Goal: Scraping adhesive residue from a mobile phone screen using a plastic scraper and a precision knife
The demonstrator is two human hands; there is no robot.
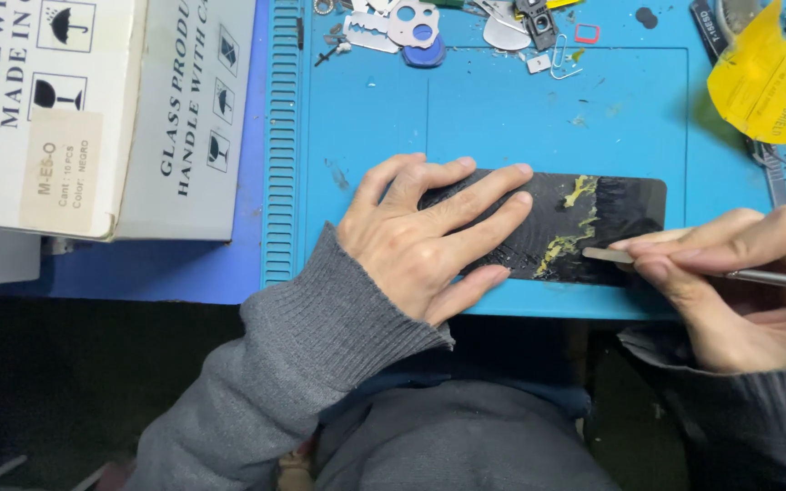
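The left hand (pixel 416 238) is lying flat, fingers spread, pressing on the left part of a black panel (pixel 593 227) that is lying lengthwise on the blue mat (pixel 502 109). The right hand (pixel 739 273) is pinching a thin metal tool (pixel 684 265), its flat tip touching the panel's right part beside yellow residue (pixel 570 227). White boxes (pixel 102 100) are sitting to the left; small parts (pixel 429 27) are lying along the mat's far edge.

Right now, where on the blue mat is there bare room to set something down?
The widest bare patch is the blue mat between the small parts along the far edge and the black panel. A narrower strip lies between the panel's left end and the ribbed mat edge. Crowded: the far edge, and the right side under the yellow sheet and tools.
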